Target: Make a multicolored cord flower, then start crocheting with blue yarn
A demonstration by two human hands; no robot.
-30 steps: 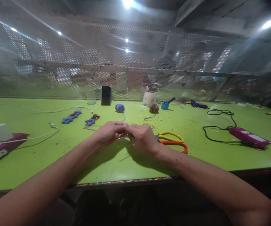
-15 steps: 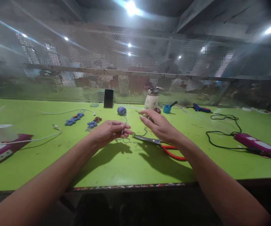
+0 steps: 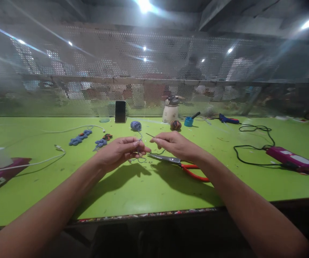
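Note:
Between thumb and fingers, my left hand (image 3: 120, 150) pinches blue yarn (image 3: 140, 134) running from a small blue ball of yarn (image 3: 136, 125) behind it. A thin crochet hook (image 3: 150, 135) points leftward from the closed fingers of my right hand (image 3: 172, 143), just apart from the left fingertips. Scissors (image 3: 194, 173) with red handles lie under my right wrist, blades toward the left hand. To the left are two blue crocheted pieces with orange parts, a longer strip (image 3: 80, 137) and a shorter one (image 3: 101, 143) near my left hand.
At the back stand a phone (image 3: 120, 111), a pale bottle (image 3: 170, 111), a multicoloured yarn ball (image 3: 175, 125) and a blue pot (image 3: 188, 122). A blue glue gun (image 3: 228, 119) and purple power strip (image 3: 291, 157) with black cord lie right; another strip (image 3: 6, 173) with white cables lies left.
My right hand has turned and moved slightly left and lower, its fingers closing in. The hook now points toward my left hand, which still pinches the yarn.

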